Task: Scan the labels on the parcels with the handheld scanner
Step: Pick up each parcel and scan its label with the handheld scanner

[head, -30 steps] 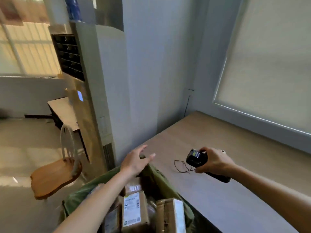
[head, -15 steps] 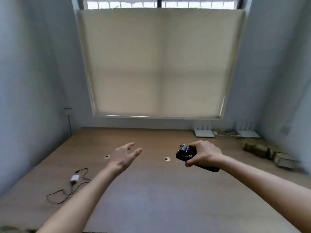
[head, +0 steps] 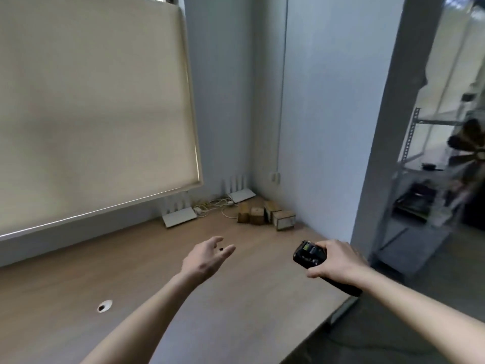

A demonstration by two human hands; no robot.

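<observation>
My right hand point(head: 334, 261) grips a black handheld scanner point(head: 309, 254) by its handle, above the right end of the wooden table point(head: 131, 271); the scanner's head points left. My left hand point(head: 207, 257) hovers over the table's middle, fingers relaxed and spread, holding nothing. Several small brown parcels point(head: 265, 215) stand in the far right corner of the table, against the wall and well beyond both hands. No label on them is readable from here.
Two white routers point(head: 179, 216) with cables sit along the back wall under a drawn roller blind point(head: 91, 101). A cable hole point(head: 104, 306) marks the tabletop at left. Right of the table's edge, a doorway opens onto metal shelving point(head: 425, 179).
My view has swung right, from the green bag of parcels past the window to the table's right corner. Both hands kept their poses; the scanner stays in my right hand.
</observation>
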